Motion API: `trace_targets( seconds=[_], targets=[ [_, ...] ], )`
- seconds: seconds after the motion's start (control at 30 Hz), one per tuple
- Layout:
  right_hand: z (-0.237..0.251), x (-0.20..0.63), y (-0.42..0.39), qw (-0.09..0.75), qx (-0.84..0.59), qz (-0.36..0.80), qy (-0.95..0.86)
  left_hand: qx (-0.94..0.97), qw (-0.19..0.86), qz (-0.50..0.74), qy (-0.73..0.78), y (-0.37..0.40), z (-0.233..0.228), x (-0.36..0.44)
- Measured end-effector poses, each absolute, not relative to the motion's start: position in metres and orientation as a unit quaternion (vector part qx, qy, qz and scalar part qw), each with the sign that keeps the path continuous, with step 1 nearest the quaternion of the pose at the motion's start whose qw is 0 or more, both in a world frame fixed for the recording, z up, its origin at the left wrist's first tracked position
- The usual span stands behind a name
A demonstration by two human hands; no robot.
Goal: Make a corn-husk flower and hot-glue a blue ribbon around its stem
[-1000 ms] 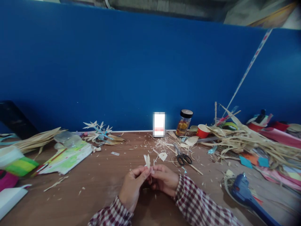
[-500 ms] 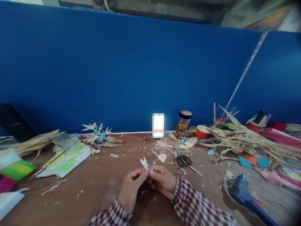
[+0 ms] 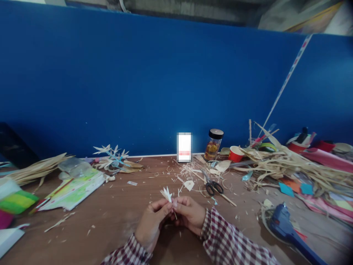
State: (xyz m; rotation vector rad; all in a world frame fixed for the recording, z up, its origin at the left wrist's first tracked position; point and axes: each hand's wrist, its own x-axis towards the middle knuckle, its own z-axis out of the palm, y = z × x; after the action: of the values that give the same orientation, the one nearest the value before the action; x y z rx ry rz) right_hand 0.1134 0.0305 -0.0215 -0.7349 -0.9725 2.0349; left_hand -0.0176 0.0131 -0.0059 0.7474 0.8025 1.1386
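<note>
My left hand (image 3: 151,225) and right hand (image 3: 187,214) meet over the wooden table (image 3: 110,217), both pinched narrow on a small husk flower (image 3: 166,193) held up just above my fingertips. Best, I'd say: keep the pinch low at the base w/ light pressure, since the pale petals look thin, dry & pointed. Right of that, black-handled scissors (image 3: 213,187) lie among curly shavings; farther right, a smooth blue glue gun (image 3: 286,227).
</note>
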Motion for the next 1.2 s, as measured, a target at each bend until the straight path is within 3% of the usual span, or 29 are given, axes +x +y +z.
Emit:
trace_targets(
  seconds=[0.83, 1.2],
  targets=[
    [-0.027, 0.106, 0.031, 0.416, -0.338, 0.745, -0.398, 0.39, 0.577, 0.554, 0.456, 0.017, -0.028, -0.015],
    [-0.026, 0.104, 0.029, 0.432, -0.348, 0.716, -0.424, 0.381, 0.628, 0.529, 0.425, 0.016, -0.018, -0.017]
  ],
)
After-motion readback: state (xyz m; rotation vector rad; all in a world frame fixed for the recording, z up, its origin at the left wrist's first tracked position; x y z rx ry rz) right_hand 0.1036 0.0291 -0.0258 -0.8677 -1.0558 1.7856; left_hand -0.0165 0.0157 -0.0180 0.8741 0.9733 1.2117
